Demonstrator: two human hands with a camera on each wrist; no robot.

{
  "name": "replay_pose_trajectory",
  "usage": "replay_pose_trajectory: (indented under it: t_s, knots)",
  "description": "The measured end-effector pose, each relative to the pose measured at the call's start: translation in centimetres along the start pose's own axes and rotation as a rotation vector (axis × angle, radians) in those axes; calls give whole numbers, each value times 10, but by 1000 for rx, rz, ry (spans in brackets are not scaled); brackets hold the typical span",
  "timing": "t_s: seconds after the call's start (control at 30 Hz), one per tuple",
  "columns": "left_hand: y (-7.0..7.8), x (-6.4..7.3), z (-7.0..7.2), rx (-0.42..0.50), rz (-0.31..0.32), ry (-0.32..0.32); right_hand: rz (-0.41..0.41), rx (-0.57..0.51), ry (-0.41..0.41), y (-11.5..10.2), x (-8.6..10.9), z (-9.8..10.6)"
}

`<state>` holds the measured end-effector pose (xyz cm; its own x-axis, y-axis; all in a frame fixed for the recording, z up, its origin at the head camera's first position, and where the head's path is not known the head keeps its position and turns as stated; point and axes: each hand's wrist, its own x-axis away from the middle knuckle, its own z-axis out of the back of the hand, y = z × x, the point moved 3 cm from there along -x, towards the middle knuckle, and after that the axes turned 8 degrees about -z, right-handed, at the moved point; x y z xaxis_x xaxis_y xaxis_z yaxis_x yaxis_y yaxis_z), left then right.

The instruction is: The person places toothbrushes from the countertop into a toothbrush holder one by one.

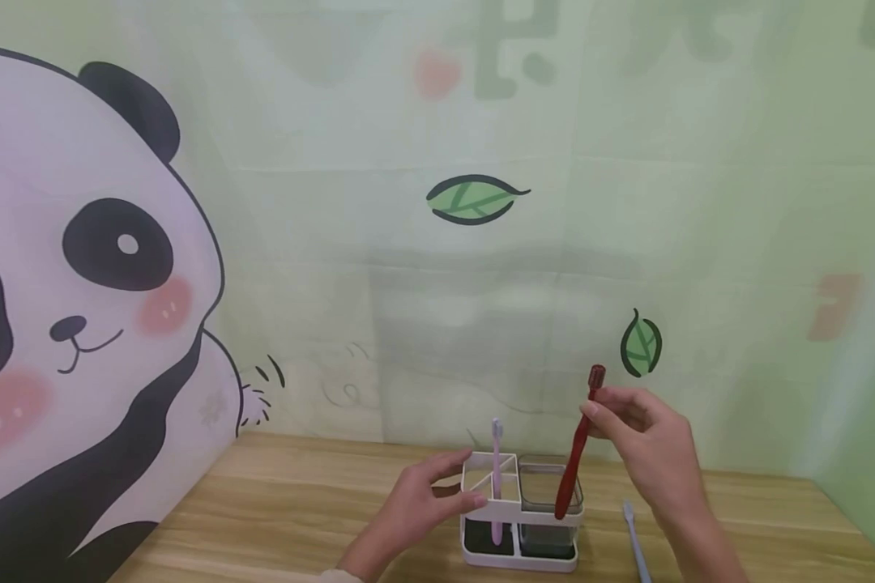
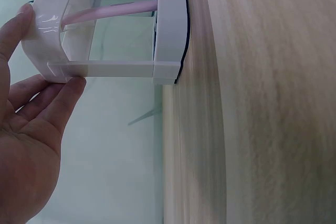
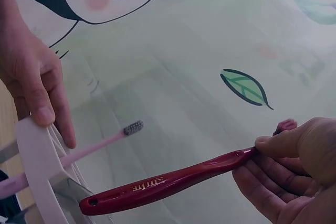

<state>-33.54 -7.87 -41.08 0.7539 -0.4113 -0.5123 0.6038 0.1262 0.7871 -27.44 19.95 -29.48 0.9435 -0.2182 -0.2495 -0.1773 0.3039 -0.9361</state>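
A white toothbrush holder (image 1: pixel 521 559) stands on the wooden table. In its left side a pink toothbrush (image 1: pixel 497 478) stands upright, bristles up; a clear cup (image 1: pixel 549 486) fills the right side. My left hand (image 1: pixel 426 498) grips the holder's upper left rim, thumb in front and fingers behind, as the left wrist view also shows. Pinched near its head by my right hand (image 1: pixel 652 449), a dark red toothbrush (image 3: pixel 173 183) tilts with its handle end down. That handle end overlaps the front of the cup in the head view.
A blue toothbrush (image 1: pixel 635 541) lies on the wooden table (image 1: pixel 299 494), right of the holder and close to the right forearm. Behind the table hangs a pale green cloth (image 1: pixel 321 219) printed with a panda (image 1: pixel 109 340) and leaves.
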Motion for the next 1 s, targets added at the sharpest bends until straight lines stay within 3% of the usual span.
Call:
replay_pose_trajectory:
  t_s: [0.47, 0.73, 1.0]
  knots:
    - [1, 0, 0, 0, 21, -4, -3, -125, 39, -6, 1, -24]
    - [3, 1, 0, -6, 30, -6, 38, -150, 92, -2, 0, -33]
    - [4, 0, 0, -4, 45, -10, 36, -152, 70, 7, -3, -44]
